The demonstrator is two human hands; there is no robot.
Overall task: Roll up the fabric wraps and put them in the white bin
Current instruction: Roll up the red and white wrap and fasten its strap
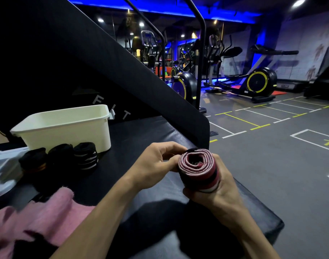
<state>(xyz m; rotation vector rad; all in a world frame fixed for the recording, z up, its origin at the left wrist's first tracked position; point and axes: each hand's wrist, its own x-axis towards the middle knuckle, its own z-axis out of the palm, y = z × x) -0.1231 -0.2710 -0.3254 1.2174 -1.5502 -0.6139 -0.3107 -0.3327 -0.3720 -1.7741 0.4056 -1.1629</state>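
Observation:
A red, white and black fabric wrap is rolled into a thick coil, its spiral end facing me. My right hand grips the roll from below and behind, fingers curled round it. My left hand pinches the roll's upper left edge with thumb and fingers. Both hands hold it above a black padded bench. The white bin stands on the bench at the left; its inside is hidden from me. Three rolled black wraps stand upright in a row just in front of the bin.
A pink fuzzy cloth lies at the lower left. A white lid or tray sits at the far left edge. The bench's slanted black backrest rises behind. Exercise bikes and a marked grey floor are to the right.

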